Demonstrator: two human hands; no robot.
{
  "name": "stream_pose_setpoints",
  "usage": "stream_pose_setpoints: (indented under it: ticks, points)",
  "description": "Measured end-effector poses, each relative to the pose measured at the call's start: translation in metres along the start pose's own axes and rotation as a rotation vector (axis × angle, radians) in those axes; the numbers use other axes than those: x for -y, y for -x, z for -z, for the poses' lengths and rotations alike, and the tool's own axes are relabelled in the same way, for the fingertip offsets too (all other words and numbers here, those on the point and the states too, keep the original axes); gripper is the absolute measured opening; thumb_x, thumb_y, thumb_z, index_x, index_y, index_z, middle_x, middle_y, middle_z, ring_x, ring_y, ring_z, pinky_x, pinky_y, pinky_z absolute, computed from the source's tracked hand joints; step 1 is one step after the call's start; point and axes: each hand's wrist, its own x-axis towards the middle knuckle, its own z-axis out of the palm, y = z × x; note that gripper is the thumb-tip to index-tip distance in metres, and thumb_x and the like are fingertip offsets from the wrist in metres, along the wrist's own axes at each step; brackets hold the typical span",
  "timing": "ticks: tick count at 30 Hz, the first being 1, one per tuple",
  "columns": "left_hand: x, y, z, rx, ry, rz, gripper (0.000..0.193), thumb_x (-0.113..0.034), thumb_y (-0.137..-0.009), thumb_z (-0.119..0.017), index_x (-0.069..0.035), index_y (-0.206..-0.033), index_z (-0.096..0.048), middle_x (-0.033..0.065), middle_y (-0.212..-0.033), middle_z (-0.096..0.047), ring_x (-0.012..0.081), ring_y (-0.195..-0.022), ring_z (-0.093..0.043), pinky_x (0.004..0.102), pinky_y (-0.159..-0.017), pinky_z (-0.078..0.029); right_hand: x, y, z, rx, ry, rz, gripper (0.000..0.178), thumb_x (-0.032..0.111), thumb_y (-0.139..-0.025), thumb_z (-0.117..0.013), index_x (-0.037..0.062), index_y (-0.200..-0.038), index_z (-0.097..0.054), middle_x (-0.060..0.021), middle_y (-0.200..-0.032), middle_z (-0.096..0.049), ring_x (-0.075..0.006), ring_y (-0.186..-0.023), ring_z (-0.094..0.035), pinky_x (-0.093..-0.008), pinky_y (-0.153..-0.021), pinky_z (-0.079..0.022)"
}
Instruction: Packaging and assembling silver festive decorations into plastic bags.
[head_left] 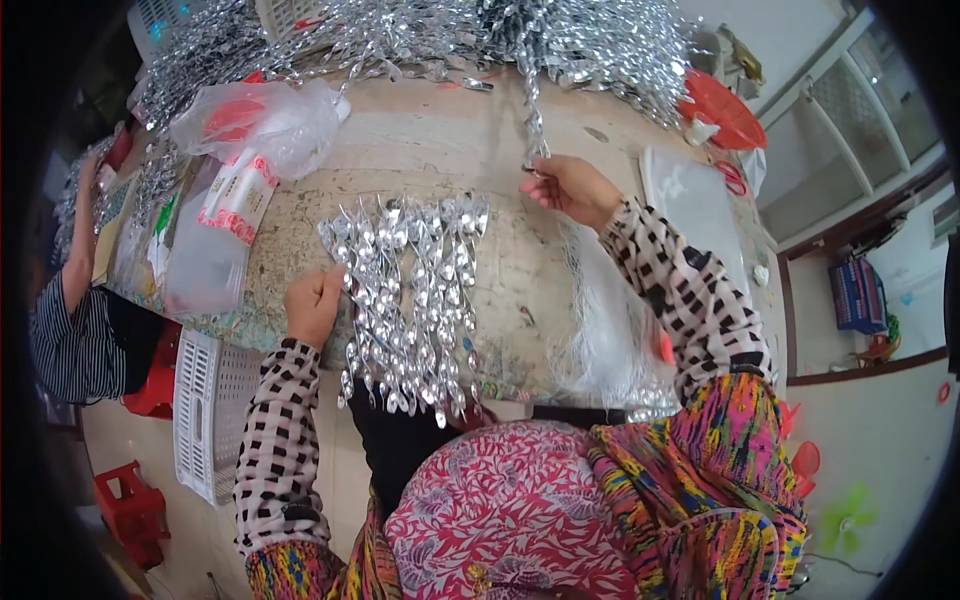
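Several strands of shiny silver, leaf-shaped pieces (410,260) lie side by side on the worn table, their lower ends hanging over its front edge. My left hand (314,303) is closed at the left side of these strands, thumb against the outermost one. Whatever its curled fingers hold is hidden. Farther right and higher on the table, my right hand (573,190) pinches the near end of another silver strand (533,115). That strand runs back to the big silver heap (600,45) along the far edge.
White threads (605,310) lie under my right forearm beside clear plastic sheets (690,190). Red scissors (731,178) and a red basin (728,108) are at the right. Plastic bags (290,120) cover the left. A white crate (210,410) stands below, near another person's arm (78,240).
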Motion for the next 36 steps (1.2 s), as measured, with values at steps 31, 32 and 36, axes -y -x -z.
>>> stream_pose_setpoints:
  ticks: [31, 32, 36]
  points:
    - [-0.344, 0.315, -0.095, 0.686, -0.203, -0.481, 0.031, -0.024, -0.086, -0.063, -0.004, -0.108, -0.055, 0.0102, -0.080, -0.054, 0.0271, -0.068, -0.059, 0.0368, -0.058, -0.046, -0.241, 0.432, 0.047, 0.487, -0.235, -0.150, 0.017, 0.019, -0.093, -0.058, 0.0021, -0.095, -0.058, 0.0019, -0.068, -0.053, -0.0049, -0.054, -0.045, -0.0186, -0.050, -0.035]
    - [-0.337, 0.314, -0.096, 0.694, -0.201, -0.478, 0.031, -0.024, -0.086, -0.063, -0.004, -0.108, -0.055, 0.0102, -0.080, -0.054, 0.0271, -0.068, -0.059, 0.0368, -0.058, -0.046, -0.243, 0.431, 0.045, 0.484, -0.241, -0.155, 0.017, 0.019, -0.093, -0.058, 0.0021, -0.095, -0.058, 0.0019, -0.068, -0.053, -0.0049, -0.054, -0.045, -0.0186, -0.050, -0.035]
    - [-0.312, 0.309, -0.099, 0.793, 0.218, -0.129, 0.025, -0.022, -0.097, -0.050, 0.002, -0.096, -0.059, 0.0055, -0.078, -0.057, 0.0153, -0.065, -0.057, 0.0281, -0.061, -0.045, -0.249, 0.426, 0.039, 0.455, -0.018, -0.006, 0.018, 0.019, -0.094, -0.057, 0.0020, -0.097, -0.059, 0.0027, -0.068, -0.052, -0.0041, -0.054, -0.044, -0.0186, -0.051, -0.034]
